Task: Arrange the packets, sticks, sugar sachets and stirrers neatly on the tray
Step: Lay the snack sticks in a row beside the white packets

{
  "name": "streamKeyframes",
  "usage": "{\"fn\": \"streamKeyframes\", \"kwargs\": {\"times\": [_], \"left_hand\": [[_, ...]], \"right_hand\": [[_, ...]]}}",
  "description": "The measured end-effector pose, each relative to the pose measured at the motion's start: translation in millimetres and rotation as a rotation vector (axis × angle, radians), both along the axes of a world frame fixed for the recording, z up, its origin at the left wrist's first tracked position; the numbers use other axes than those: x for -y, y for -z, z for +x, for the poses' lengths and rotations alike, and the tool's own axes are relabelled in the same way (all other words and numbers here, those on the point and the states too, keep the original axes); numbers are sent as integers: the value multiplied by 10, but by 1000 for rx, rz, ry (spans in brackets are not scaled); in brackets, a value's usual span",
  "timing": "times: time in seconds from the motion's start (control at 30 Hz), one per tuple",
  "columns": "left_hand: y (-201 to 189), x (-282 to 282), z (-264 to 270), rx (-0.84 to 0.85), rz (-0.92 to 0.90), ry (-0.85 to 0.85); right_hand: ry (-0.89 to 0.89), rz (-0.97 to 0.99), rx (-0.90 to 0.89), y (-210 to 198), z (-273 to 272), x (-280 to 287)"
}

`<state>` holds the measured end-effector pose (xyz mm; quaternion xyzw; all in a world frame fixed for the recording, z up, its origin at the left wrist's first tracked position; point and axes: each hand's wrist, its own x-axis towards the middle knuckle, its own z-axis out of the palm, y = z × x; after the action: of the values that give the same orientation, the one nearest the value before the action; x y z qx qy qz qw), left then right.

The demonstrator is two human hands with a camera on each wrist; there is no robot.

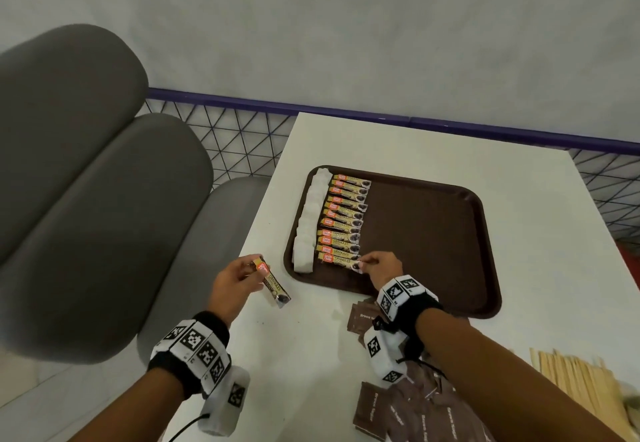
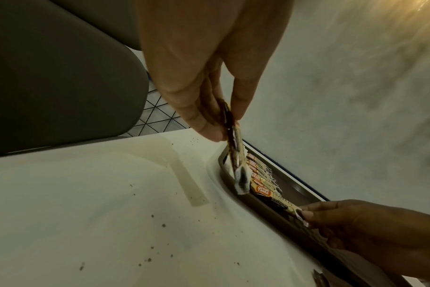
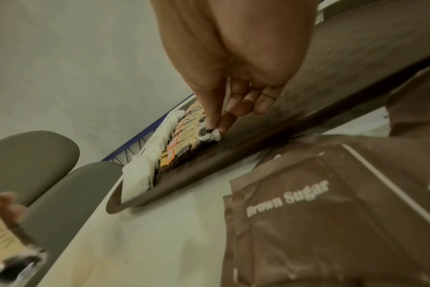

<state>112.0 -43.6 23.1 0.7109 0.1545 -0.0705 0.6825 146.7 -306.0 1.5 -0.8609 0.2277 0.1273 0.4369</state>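
Tray [image 1: 433,240]: white packets [image 1: 308,230] and sachet row [image 1: 344,213] laid. My right hand [image 1: 381,266] pinches the end of the nearest sachet [image 1: 337,259]; my left hand [image 1: 233,282] pinches another sachet [image 1: 273,285], unplaced. Sugar packets [image 1: 415,414] and stirrers [image 1: 581,382] wait at the counter's [image 1: 304,355] near edge.

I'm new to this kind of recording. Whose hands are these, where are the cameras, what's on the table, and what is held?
No machine here: a person works with two bare hands, wearing wristbands with black-and-white markers. The wide picture comes from a camera on the head, looking down; the other two come from cameras on each wrist, looking along the fingers. On the white table lies a brown tray with a row of white packets and, beside it, a row of coffee granule sticks. The left hand holds one coffee stick in the air left of the tray. The right hand pinches the end of the nearest stick in the row. Brown Sugar sachets and wooden stirrers lie near the right arm.
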Motion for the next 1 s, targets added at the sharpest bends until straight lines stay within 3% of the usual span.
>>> {"fn": "streamKeyframes", "kwargs": {"times": [0.43, 0.6, 0.8, 0.9, 1.0], "left_hand": [[0, 104, 57, -24, -102, -64], [-22, 167, 92, -26, -154, -81], [-37, 318, 156, 4, -219, -97], [-22, 411, 177, -3, -243, -90], [-44, 482, 168, -37, -327, -43]], "right_hand": [[46, -60, -9, 93, 16, -55], [-122, -216, 125, 0, -74, -47], [-326, 130, 138, -71, -167, -268], [-298, 297, 147, -142, -201, -341], [-194, 328, 203, -206, -181, -319]]}}
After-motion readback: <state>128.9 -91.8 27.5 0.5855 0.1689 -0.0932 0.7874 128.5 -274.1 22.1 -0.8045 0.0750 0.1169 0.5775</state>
